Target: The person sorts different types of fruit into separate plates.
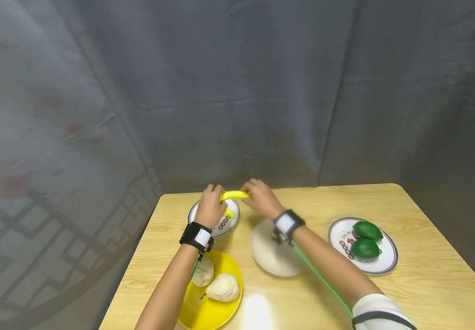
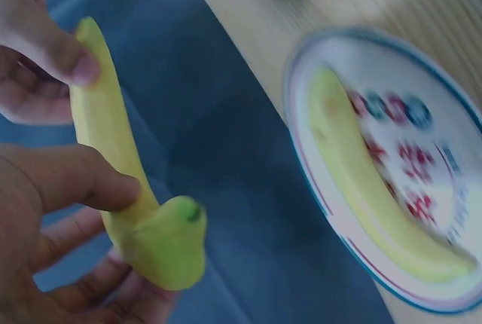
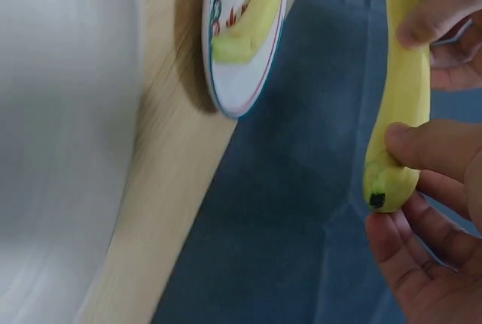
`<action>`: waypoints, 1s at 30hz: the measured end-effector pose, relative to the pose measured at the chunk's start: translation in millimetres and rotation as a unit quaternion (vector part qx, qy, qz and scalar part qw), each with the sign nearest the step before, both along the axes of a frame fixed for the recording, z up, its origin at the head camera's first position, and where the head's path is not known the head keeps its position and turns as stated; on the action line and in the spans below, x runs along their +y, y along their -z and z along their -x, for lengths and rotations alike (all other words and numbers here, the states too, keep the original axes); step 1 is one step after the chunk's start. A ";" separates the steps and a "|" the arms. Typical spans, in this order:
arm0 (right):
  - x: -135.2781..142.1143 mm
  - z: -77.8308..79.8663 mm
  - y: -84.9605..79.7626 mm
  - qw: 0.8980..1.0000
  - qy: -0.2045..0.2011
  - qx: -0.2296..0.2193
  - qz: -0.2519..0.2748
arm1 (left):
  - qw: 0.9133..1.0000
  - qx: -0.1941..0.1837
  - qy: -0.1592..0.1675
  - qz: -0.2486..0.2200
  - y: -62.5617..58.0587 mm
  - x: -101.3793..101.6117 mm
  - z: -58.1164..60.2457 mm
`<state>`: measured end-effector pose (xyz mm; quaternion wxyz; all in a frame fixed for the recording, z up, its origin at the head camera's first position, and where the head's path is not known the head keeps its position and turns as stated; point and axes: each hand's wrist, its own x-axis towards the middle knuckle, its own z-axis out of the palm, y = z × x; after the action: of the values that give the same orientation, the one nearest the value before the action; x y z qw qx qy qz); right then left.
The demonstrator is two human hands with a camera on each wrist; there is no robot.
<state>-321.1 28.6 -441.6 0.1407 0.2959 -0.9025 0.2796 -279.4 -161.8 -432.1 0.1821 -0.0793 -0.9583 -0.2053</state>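
Note:
A yellow banana (image 1: 236, 195) is held up between both hands above the far edge of the table. My left hand (image 1: 211, 207) pinches one end with thumb and fingers, as the left wrist view shows around the banana's thick stem end (image 2: 162, 245). At the opposite end my right hand (image 1: 263, 200) pinches it, thumb on one side and fingers on the other. Below, a second banana (image 2: 369, 181) lies on a patterned white plate (image 2: 343, 237) with a blue rim; in the head view the left hand partly covers that plate.
Nearer, a yellow plate (image 1: 210, 316) bears two pale pears (image 1: 223, 288), one partly behind the left forearm. A plain white plate (image 1: 272, 256) lies under the right forearm. On the right, another patterned plate (image 1: 340, 233) carries two green fruits (image 1: 365, 249). Grey curtains (image 1: 237, 105) hang behind the table.

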 end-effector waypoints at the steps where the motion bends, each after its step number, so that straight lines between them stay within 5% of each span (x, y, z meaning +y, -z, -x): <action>1: -5.8 1.7 2.2 1.000 -0.001 -0.005 0.004 | 1.000 -0.003 -0.004 0.000 0.9 -5.6 1.8; 11: -52.3 13.2 46.0 0.997 -0.016 -0.069 -0.008 | 0.995 -0.081 -0.053 0.006 31.8 -44.5 20.1; 18: -63.8 12.1 70.4 0.995 -0.002 -0.093 -0.029 | 0.989 -0.116 -0.056 0.070 52.6 -49.3 25.5; 25: -65.7 6.9 80.0 0.997 -0.019 -0.042 -0.069 | 0.982 -0.153 -0.077 0.075 66.0 -54.0 25.2; 30: -63.8 7.2 77.1 0.995 -0.023 -0.055 -0.076 | 0.981 -0.167 -0.075 0.069 66.7 -53.5 27.7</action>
<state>-328.3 -35.2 -518.8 0.0614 0.3106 -0.9206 0.2287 -307.2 -215.4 -498.8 0.0287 0.0160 -0.9903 -0.1353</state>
